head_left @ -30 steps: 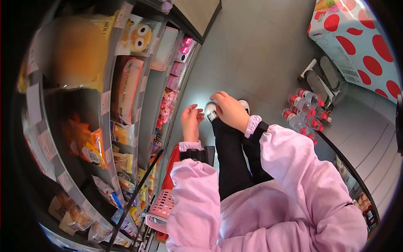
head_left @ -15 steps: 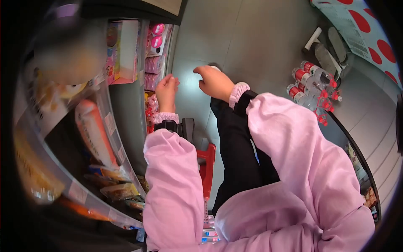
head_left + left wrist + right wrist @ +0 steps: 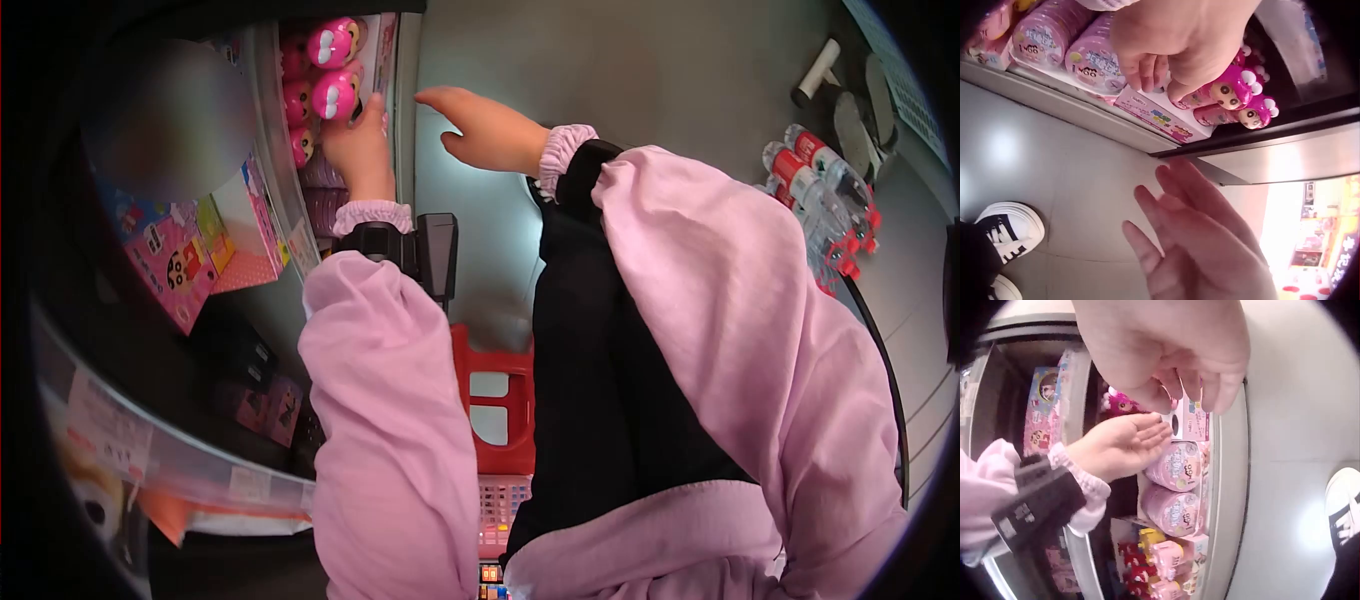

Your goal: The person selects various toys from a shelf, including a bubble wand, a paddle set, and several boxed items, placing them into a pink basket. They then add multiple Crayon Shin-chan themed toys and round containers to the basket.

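In the head view my left hand [image 3: 358, 152] reaches into the shelf beside pink character-headed bottles [image 3: 337, 94]. From the left wrist view, its fingers [image 3: 1175, 94] hang loosely bent over a pink-and-white box [image 3: 1159, 117], close against one bottle [image 3: 1232, 90]; contact is unclear. Round pink packs [image 3: 1094, 59] stand beside the box. In the right wrist view the left hand [image 3: 1119, 442] shows relaxed fingers and holds nothing visible. My right hand [image 3: 495, 132] hovers over the floor, right of the shelf, fingers relaxed and nothing in them.
A red basket handle [image 3: 505, 455] rises by the legs. Boxed goods [image 3: 185, 265] fill the shelf at left. Bottles with red caps [image 3: 815, 190] stand at right, near a white-and-grey object. The shelf's front edge [image 3: 405, 130] runs beside the left hand.
My left hand has moved from above the floor to the pink bottles on the shelf. The view has shifted toward that shelf; the right hand stays empty, slightly higher in view.
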Action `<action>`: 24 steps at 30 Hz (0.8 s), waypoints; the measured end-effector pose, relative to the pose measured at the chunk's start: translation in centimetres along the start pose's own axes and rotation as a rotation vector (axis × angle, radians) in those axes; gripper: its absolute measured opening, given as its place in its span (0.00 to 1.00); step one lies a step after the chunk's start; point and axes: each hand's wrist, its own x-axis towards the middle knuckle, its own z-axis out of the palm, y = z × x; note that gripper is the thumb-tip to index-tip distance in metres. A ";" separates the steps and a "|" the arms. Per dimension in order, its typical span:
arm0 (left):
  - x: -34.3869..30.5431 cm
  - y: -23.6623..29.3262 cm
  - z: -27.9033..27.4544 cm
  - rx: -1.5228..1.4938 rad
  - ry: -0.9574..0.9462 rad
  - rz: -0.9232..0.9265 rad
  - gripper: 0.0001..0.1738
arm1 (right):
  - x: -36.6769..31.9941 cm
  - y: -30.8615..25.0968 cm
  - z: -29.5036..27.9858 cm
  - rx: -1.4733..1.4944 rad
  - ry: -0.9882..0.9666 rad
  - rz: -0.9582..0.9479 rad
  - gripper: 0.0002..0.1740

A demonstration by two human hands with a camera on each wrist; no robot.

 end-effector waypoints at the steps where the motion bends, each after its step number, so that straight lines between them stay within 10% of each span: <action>1: 0.3 0.4 0.7 -0.040 0.018 0.012 0.18 | 1.1 -0.1 0.5 0.005 0.036 -0.010 0.26; 17: 0.5 0.9 2.0 -0.011 0.186 0.190 0.13 | 7.7 1.3 2.2 -0.412 0.078 -0.206 0.32; 24: -0.9 2.4 0.9 0.119 0.161 0.328 0.13 | 7.3 -0.9 0.6 -0.291 -0.089 -0.007 0.34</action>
